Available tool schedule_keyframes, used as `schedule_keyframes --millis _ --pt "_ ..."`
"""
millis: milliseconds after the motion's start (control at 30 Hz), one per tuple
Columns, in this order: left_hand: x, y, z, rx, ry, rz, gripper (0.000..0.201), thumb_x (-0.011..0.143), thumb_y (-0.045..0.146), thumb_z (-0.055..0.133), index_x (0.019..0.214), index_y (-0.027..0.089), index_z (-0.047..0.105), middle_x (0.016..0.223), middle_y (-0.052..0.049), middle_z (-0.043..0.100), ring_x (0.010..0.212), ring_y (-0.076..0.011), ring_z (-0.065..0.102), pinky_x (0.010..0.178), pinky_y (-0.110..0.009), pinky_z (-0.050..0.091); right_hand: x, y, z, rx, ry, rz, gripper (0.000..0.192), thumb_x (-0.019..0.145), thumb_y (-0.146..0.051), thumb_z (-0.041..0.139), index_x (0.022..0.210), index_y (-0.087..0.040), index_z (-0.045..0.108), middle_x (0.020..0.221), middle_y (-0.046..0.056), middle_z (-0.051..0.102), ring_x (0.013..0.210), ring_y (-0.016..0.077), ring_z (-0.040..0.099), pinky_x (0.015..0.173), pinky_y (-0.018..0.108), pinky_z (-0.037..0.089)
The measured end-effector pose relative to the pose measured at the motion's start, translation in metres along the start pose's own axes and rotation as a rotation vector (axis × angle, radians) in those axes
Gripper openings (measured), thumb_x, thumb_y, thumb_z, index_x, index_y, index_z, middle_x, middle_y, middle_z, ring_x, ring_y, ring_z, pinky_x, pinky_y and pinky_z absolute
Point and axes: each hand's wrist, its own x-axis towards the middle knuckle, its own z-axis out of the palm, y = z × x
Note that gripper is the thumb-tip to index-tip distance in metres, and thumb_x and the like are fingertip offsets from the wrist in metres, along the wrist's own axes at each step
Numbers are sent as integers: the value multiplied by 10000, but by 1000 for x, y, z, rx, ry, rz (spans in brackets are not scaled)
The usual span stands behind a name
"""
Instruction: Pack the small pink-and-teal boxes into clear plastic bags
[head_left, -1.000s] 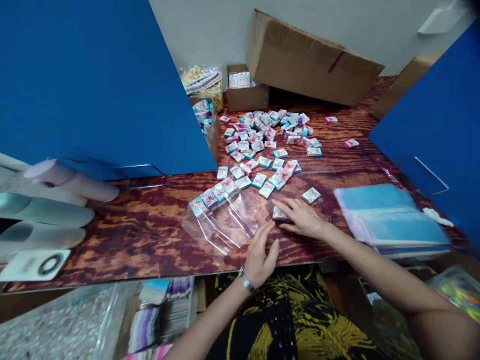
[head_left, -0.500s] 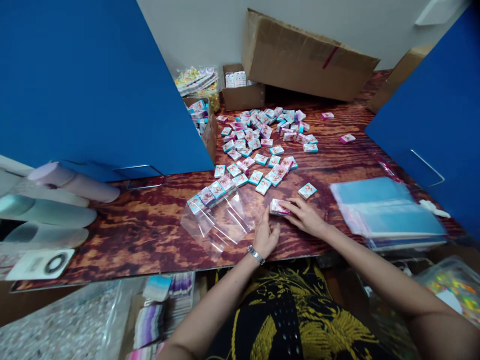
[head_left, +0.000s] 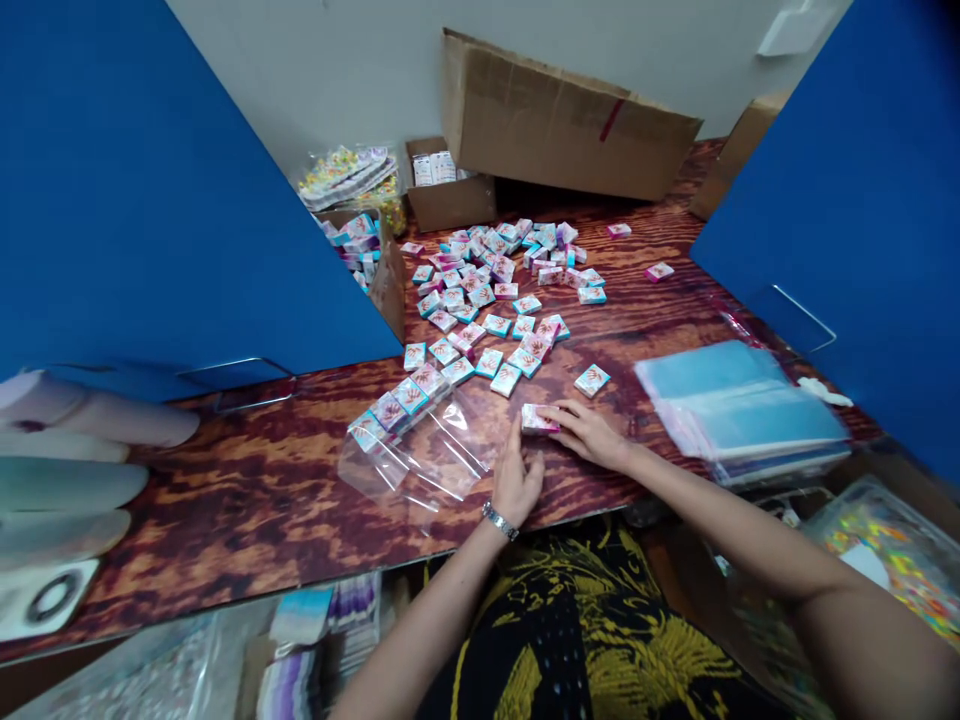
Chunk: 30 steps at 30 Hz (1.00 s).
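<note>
At the fingertips of my right hand point(head_left: 589, 437), a small box point(head_left: 535, 417) on the table

From the head view, I see my right fingers closed around the right end of the pink-and-white small box, which sits low over the patterned tabletop point(head_left: 247, 510) in front of me. My left hand point(head_left: 516, 487), with a metal band point(head_left: 500, 521) at its wrist, comes up at the box's left end; its thumb stands apart from its fingers, with a gap between. I cannot tell whether those left fingertips touch the box or lie just beside it.

Left of my left fingers, a clear plastic bag point(head_left: 431, 478) lies flat, with a row of 4 boxes point(head_left: 389, 411) slanting along its far edge; how far they are inside it I cannot make out. Just beyond my right fingers rests 1 lone box point(head_left: 592, 380). Farther past both sets of fingertips, many loose boxes point(head_left: 481, 296) spread out, thickest at the back, and behind them leans a tilted cardboard carton point(head_left: 562, 130). Well to the right of my right fingers lies a stack of blue plastic sleeves point(head_left: 739, 400). Far left of my left fingers are bottles point(head_left: 75, 485) on their sides.
</note>
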Motion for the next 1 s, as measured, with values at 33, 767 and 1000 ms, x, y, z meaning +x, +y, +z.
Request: schedule_keyframes --millis 33,767,1000 --pt "1 0 0 10 1 17 691 830 211 498 1479 192 262 1475 -106 394 1312 -246 432 1105 -442 357 0 1 -1 -23 -12 -14 450 955 -327 456 1396 -245 426 1213 130 519 1114 233 551 919 408 514" --pt "-118 -16 -124 844 449 83 289 818 276 634 1098 330 680 1559 -40 234 1431 -405 124 1071 -654 245 -24 -26 -13 -197 150 -96 623 917 -271 535 1486 -291 282 1198 135 534 1030 252 605 876 378 533" --pt "-116 -24 -119 840 505 -64 417 854 323 577 1268 272 576 1557 -132 215 1423 -422 137 1040 -672 265 10 -105 15 -57 -56 -390 534 924 -180 489 1434 -302 393 1240 124 536 1133 237 550 911 358 532"
